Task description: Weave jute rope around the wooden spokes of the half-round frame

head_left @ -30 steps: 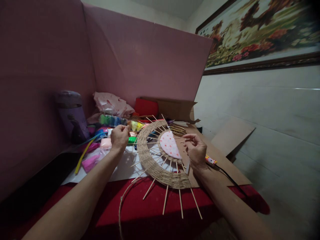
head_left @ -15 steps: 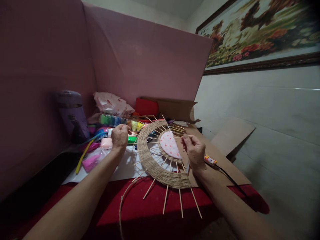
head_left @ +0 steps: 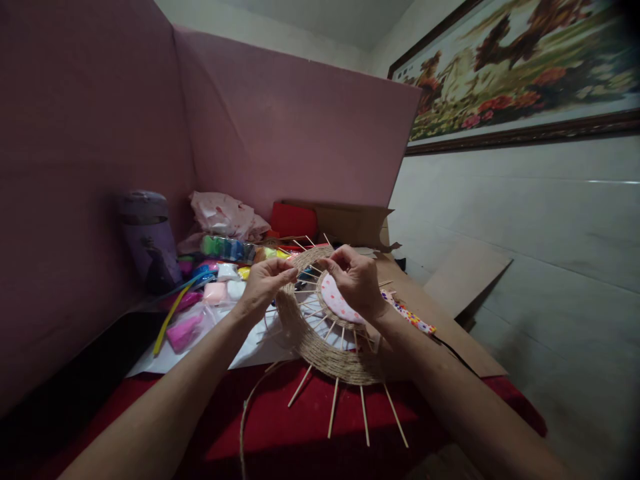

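Observation:
A half-round twine weaving (head_left: pixel 325 353) on thin wooden sticks (head_left: pixel 333 408) stands over the table's front, with a white, pink-dotted half disc (head_left: pixel 336 298) at its centre. At the band's upper left, my left hand (head_left: pixel 267 283) has thumb and forefinger pinched together against the twine. My right hand (head_left: pixel 353 277) is closed in a pinch at the band's upper inner edge, covering part of the dotted disc. Whatever is between the fingertips of either hand is too small to make out. A loose twine end (head_left: pixel 243 410) hangs down at the lower left.
Bagged coloured clay (head_left: pixel 185 330) and a yellow strip (head_left: pixel 171 320) lie left, near a purple tumbler (head_left: pixel 150 243). Cardboard (head_left: pixel 470 350) covers the right side, with a flower-patterned handle on a black cord (head_left: pixel 417 321). Red cloth (head_left: pixel 240 393) drapes the front; pink panels (head_left: pixel 300 120) rise behind.
Both hands have come together over the upper part of the weaving; the left moved right, the right moved left. The weaving stays nearly in place.

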